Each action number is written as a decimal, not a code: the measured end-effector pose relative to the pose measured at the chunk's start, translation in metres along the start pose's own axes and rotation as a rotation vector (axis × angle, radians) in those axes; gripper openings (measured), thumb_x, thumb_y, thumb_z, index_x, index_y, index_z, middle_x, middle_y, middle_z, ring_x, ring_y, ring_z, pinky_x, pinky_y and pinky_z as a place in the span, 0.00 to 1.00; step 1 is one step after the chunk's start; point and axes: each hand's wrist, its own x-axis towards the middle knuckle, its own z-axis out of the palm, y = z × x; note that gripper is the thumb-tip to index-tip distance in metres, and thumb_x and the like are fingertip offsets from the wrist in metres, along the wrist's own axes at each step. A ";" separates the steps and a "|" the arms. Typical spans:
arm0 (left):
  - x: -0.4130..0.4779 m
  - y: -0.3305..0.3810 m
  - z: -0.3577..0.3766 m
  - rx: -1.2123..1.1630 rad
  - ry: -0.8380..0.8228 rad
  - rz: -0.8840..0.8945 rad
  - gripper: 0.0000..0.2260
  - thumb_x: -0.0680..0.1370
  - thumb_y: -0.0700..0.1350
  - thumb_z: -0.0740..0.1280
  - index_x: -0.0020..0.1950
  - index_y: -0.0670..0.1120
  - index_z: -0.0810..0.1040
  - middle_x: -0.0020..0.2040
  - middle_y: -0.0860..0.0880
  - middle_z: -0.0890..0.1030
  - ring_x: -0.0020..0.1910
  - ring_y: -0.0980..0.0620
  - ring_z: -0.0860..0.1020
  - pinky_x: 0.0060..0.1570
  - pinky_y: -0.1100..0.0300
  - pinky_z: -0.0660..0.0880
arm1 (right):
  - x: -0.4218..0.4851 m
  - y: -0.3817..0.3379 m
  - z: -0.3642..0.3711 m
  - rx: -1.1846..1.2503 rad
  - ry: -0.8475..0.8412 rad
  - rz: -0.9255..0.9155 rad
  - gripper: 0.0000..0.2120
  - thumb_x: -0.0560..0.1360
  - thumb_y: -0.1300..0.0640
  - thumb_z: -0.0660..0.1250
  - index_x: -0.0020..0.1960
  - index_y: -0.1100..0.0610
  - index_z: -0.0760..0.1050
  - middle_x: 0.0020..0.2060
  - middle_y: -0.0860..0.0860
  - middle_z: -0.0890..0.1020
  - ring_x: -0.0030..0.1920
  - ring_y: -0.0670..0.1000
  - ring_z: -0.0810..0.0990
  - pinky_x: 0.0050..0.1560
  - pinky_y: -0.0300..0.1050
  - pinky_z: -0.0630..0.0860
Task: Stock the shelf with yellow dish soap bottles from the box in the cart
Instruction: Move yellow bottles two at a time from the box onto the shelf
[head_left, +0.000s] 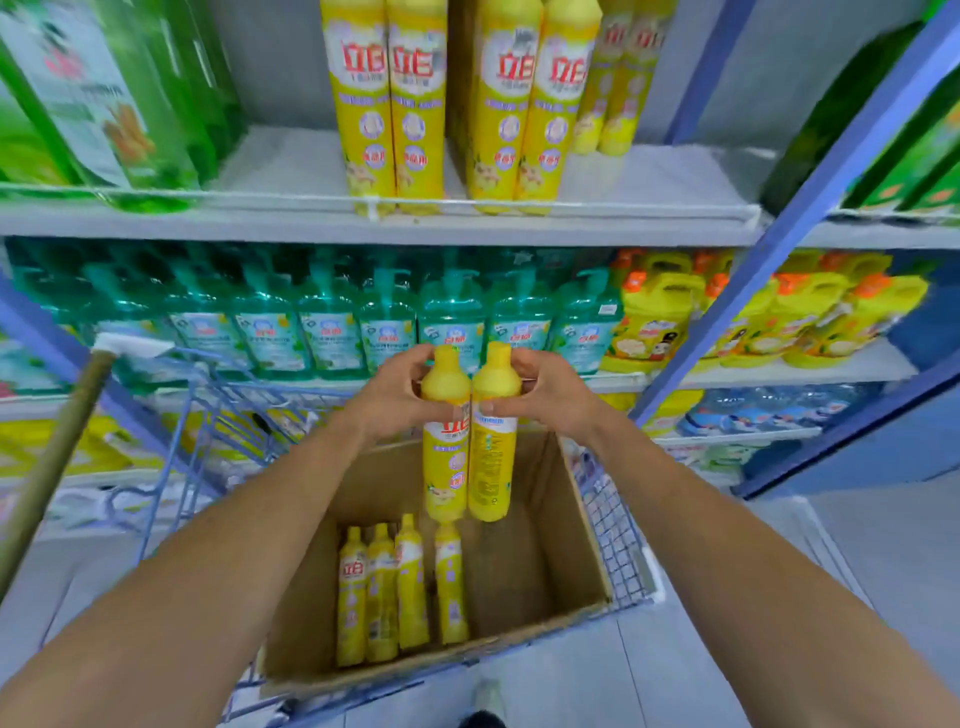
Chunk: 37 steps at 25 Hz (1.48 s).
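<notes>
left hand (392, 397) and right hand (553, 395) each hold a yellow bottle over the box (550, 519) in the cart (615, 535)
left fingers curl round the neck of the left bottle (445, 467), right fingers round the right bottle (492, 467); both upright, touching side by side. four more bottles (397, 587) stand in a row in the box. matching bottles (493, 114) stand on the top shelf (291, 221).

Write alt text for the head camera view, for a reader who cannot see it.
A person's left hand and right hand hold two yellow dish soap bottles upright, side by side, above an open cardboard box in a blue wire cart. Four more bottles stand in the box, and matching ones stand on the upper shelf.
</notes>
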 end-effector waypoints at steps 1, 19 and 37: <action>-0.003 0.029 -0.003 -0.001 0.004 0.038 0.37 0.65 0.33 0.81 0.71 0.40 0.70 0.59 0.41 0.83 0.57 0.43 0.83 0.57 0.46 0.80 | -0.004 -0.025 -0.013 0.001 0.024 -0.038 0.28 0.64 0.55 0.83 0.60 0.61 0.79 0.56 0.56 0.85 0.55 0.53 0.84 0.61 0.61 0.79; 0.078 0.337 0.045 0.147 0.146 0.538 0.27 0.68 0.32 0.79 0.64 0.42 0.76 0.55 0.46 0.85 0.55 0.50 0.84 0.54 0.58 0.81 | 0.028 -0.198 -0.265 -0.032 0.244 -0.455 0.23 0.66 0.62 0.82 0.59 0.62 0.80 0.52 0.54 0.87 0.51 0.51 0.86 0.58 0.50 0.82; 0.243 0.343 0.106 0.129 0.297 0.510 0.26 0.69 0.32 0.78 0.64 0.41 0.75 0.57 0.41 0.84 0.53 0.50 0.84 0.49 0.61 0.81 | 0.140 -0.122 -0.371 -0.013 0.328 -0.443 0.24 0.65 0.56 0.83 0.59 0.51 0.79 0.49 0.49 0.86 0.46 0.47 0.84 0.53 0.50 0.83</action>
